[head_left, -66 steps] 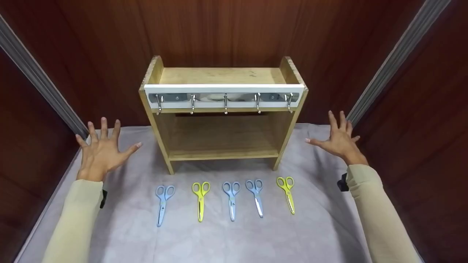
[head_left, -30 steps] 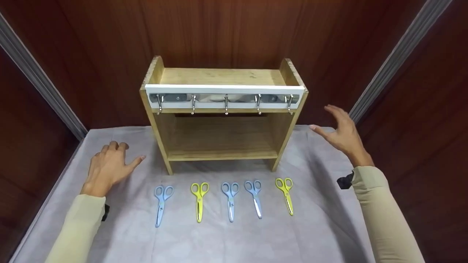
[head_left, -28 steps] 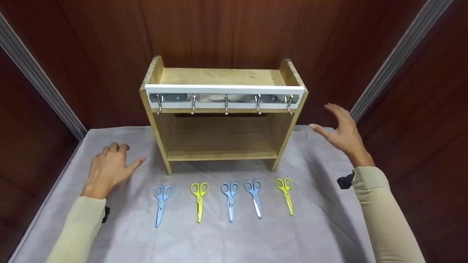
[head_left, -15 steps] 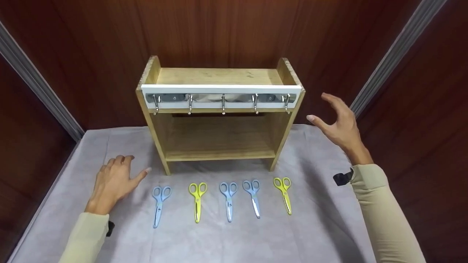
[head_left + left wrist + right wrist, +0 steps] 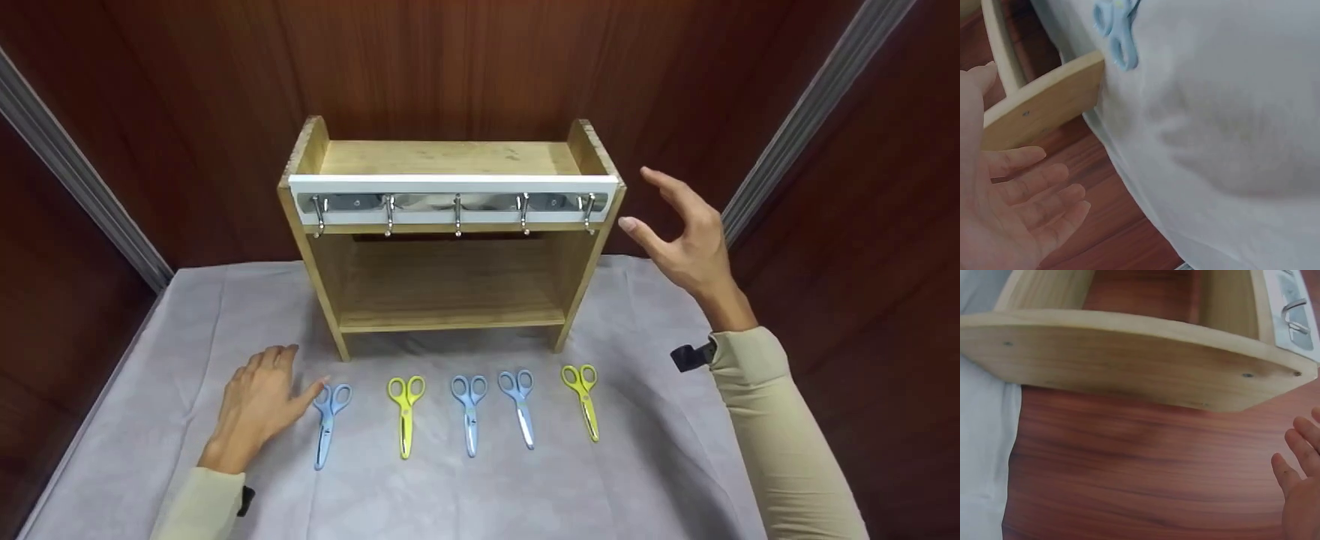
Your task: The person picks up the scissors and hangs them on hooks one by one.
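Observation:
My left hand (image 5: 259, 409) hovers over the cloth at the left with relaxed fingers and holds nothing. Its thumb tip overlaps a handle loop of the leftmost blue scissors (image 5: 325, 431) in the head view. The left wrist view shows those blue scissors (image 5: 1121, 28) apart from the hand (image 5: 1022, 208). Further right lie yellow scissors (image 5: 406, 427), two more blue scissors (image 5: 471, 427), and another yellow pair (image 5: 586, 409). My right hand (image 5: 690, 247) is raised beside the shelf's right side, thumb and fingers spread apart and nothing between them.
Behind the scissors stands a small wooden shelf (image 5: 450, 319). A white rail (image 5: 457, 180) with several metal hooks runs across its upper front. Grey-white cloth (image 5: 420, 502) covers the table. Dark reddish-brown wooden panels (image 5: 450, 67) close in the back and both sides.
Both hands were spread wide at first. The left has relaxed and come down and right to the leftmost blue scissors. The right has risen and moved toward the shelf's top right corner.

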### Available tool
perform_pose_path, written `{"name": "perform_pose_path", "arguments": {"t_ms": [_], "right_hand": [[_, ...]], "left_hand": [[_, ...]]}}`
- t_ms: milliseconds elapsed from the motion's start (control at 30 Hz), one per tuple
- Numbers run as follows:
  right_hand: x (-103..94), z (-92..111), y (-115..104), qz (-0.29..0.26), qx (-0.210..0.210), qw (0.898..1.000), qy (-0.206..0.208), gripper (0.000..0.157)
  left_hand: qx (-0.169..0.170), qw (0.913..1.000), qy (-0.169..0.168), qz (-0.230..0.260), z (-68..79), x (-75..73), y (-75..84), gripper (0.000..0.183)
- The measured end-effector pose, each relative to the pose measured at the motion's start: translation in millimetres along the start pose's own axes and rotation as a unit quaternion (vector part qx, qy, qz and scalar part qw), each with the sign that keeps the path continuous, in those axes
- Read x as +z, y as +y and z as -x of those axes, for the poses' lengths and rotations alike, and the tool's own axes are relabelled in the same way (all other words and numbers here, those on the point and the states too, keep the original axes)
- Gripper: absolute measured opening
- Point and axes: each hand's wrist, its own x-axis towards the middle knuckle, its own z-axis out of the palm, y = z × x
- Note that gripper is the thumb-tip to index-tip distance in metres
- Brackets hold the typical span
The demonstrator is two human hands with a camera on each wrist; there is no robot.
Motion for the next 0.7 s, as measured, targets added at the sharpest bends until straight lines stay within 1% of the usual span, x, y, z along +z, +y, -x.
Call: {"name": "perform_pose_path", "arguments": {"t_ms": [100,233,333,467,567,633,700], "right_hand": [[2.0,-3,-3,0.003,-0.008,1.0,0.007,0.056],[8.1,-8,-7,0.0,-0.014,0.999,0.029,0.049],[13.0,-13,-13,-0.002,-0.02,0.999,0.049,0.044],[16.9,-18,-30,-0.013,-0.033,0.997,0.071,0.038],[20.4,-20,-40,-0.023,-0.041,0.995,0.084,0.034],[23.6,-22,-42,-0.027,-0.045,0.995,0.089,0.034],[28.1,-24,-37,-0.029,-0.046,0.994,0.091,0.034]], "left_hand": [[0.016,0.9998,0.01,-0.003,3.1,7.6,3.6,0.078],[0.03,0.9993,0.021,-0.005,8.8,16.9,6.6,0.078],[0.026,0.9996,0.01,-0.001,13.5,21.9,10.0,0.079],[0.014,0.9998,-0.013,0.003,18.3,26.1,16.0,0.081],[0.016,0.9997,-0.017,0.003,21.6,29.9,20.6,0.081],[0.02,0.9997,-0.015,0.003,23.8,33.1,23.8,0.08],[0.022,0.9996,-0.014,0.002,26.6,36.6,26.5,0.08]]}}
